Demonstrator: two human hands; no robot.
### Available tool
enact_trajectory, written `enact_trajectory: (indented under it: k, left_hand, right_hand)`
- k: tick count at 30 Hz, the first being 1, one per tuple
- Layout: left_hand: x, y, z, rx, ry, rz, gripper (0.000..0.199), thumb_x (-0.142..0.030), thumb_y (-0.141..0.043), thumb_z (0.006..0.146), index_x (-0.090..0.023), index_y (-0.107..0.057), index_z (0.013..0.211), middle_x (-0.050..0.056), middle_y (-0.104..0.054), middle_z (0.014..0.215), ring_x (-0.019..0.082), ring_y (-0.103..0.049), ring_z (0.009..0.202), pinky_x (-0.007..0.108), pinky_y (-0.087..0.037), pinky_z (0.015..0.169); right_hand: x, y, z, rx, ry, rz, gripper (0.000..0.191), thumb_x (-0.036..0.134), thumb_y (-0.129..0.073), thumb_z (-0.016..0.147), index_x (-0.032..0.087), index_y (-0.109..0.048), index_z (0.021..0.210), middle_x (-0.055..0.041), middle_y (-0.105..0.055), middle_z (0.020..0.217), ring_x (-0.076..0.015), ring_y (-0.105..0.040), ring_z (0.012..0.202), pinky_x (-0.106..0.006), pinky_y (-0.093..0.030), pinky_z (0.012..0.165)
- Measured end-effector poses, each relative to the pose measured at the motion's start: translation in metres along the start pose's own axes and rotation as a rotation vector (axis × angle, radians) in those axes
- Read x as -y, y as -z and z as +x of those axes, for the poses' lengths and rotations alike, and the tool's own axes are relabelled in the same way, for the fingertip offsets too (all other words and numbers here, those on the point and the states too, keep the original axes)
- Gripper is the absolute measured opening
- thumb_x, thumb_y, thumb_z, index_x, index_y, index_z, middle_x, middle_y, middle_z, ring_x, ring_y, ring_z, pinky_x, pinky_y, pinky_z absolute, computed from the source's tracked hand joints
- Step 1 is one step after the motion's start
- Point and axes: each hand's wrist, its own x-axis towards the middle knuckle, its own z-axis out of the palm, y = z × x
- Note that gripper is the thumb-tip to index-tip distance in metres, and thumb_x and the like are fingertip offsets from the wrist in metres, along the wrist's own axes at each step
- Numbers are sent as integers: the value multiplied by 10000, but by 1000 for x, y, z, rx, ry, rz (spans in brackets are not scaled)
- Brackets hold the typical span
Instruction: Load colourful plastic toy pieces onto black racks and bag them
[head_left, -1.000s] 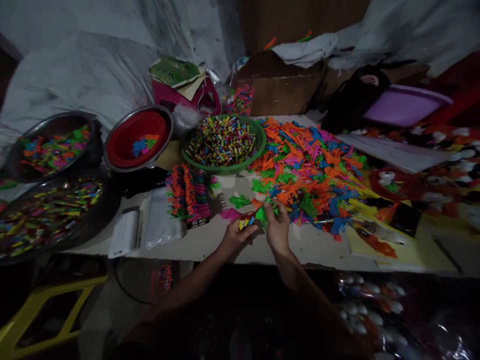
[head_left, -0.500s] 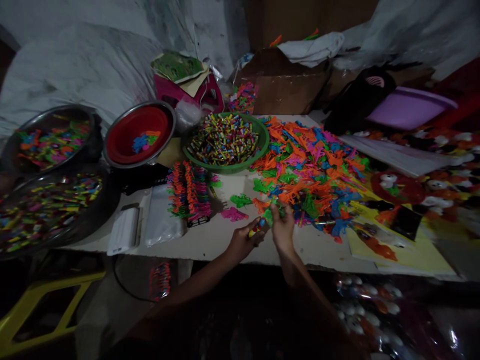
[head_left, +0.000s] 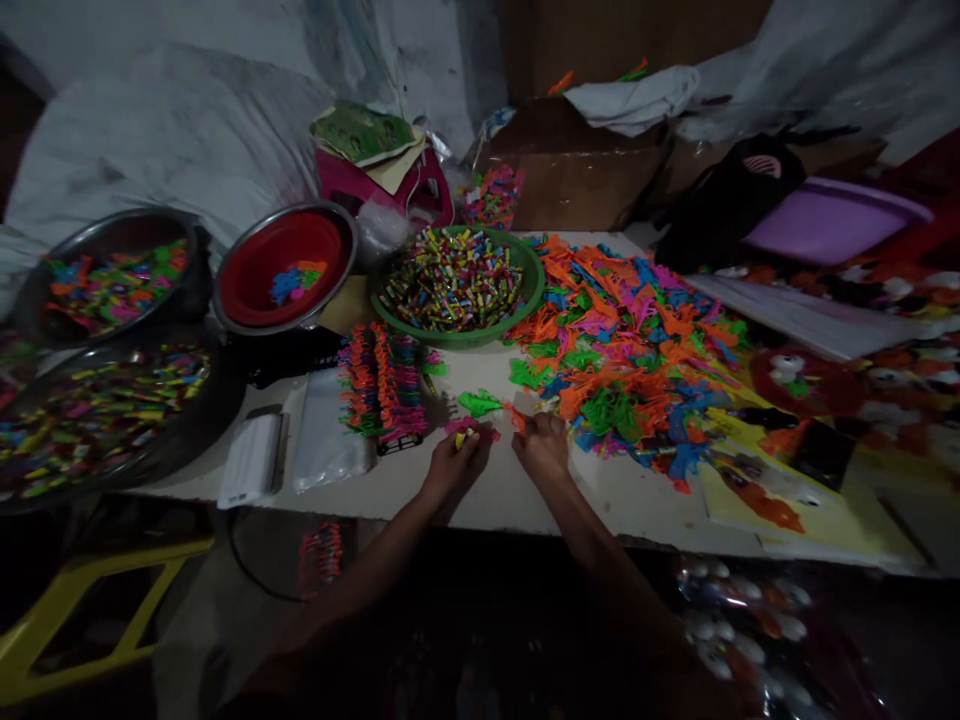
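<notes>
My left hand (head_left: pixel 451 466) is closed round a small yellow-wrapped stick (head_left: pixel 462 437), beside a pink plastic piece (head_left: pixel 459 425) on the white table (head_left: pixel 495 497). My right hand (head_left: pixel 543 445) has its fingers closed on an orange plastic piece (head_left: pixel 516 418) at the left edge of the big pile of coloured plastic pieces (head_left: pixel 600 330). Just beyond and between the hands lies a green plastic piece (head_left: pixel 480 403). Behind them stands a green basin (head_left: pixel 534 300) full of small wrapped sticks.
Bundled coloured pieces (head_left: pixel 379 385), a clear plastic bag (head_left: pixel 330 440) and a white box (head_left: pixel 251 458) are left of my hands. Beyond are a red bowl (head_left: pixel 255 270) and dark basins (head_left: pixel 217 400). Yellow sheets (head_left: pixel 810 520) lie right; a cardboard box (head_left: pixel 577 190) stands behind.
My hands have moved apart and the left one has lowered toward the table. The green piece that was at my right hand is no longer there; that hand now has an orange piece.
</notes>
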Motion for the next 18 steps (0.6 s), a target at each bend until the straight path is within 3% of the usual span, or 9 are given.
enact_trajectory:
  k: [4, 6, 9, 12, 15, 18]
  left_hand:
    - [9, -9, 0, 96, 52, -163, 338, -448, -596, 688, -135, -581, 815, 17, -610, 663, 92, -496, 513, 230, -414, 531]
    - [11, -17, -1, 134, 43, -125, 352, -433, -593, 694, -138, -593, 886, 40, -640, 722, 118, -545, 561, 251, -432, 569]
    - [15, -23, -2, 152, -55, 80, 324, -376, -588, 711, -168, -625, 957, 63, -665, 879, 172, -596, 776, 283, -438, 719]
    - [18, -23, -1, 133, -94, 145, 323, -351, -571, 730, -188, -624, 1003, 67, -651, 990, 194, -580, 909, 300, -413, 815]
    - [20, -23, 0, 127, -42, 31, 326, -372, -590, 718, -185, -626, 981, 61, -654, 949, 189, -584, 883, 292, -424, 781]
    - [21, -26, 0, 196, 106, -281, 401, -420, -635, 672, -151, -598, 968, 44, -639, 780, 147, -591, 693, 264, -441, 641]
  right_hand:
    - [-22, -1, 1, -83, -147, 42, 322, 189, -391, 805, 92, -569, 1056, -121, -606, 894, -223, -520, 829, -333, -381, 757]
    - [-27, -3, 0, -75, -213, 46, 315, 198, -352, 838, 84, -573, 1032, -111, -624, 833, -203, -538, 765, -305, -387, 715]
    - [-22, -6, -4, -72, -139, 56, 298, 245, -352, 863, 118, -611, 938, -103, -635, 852, -194, -547, 808, -296, -380, 773]
    - [-12, -7, -8, -96, -113, 90, 299, 313, -390, 851, 137, -632, 861, -113, -626, 862, -214, -530, 875, -334, -354, 856]
    - [-6, -5, -8, -48, -169, 243, 237, 360, -497, 765, 157, -612, 723, -100, -609, 785, -224, -528, 836, -371, -363, 846]
    - [-1, 2, -5, 10, -316, 616, 203, 360, -500, 729, 181, -512, 634, -21, -545, 612, -160, -512, 619, -313, -420, 661]
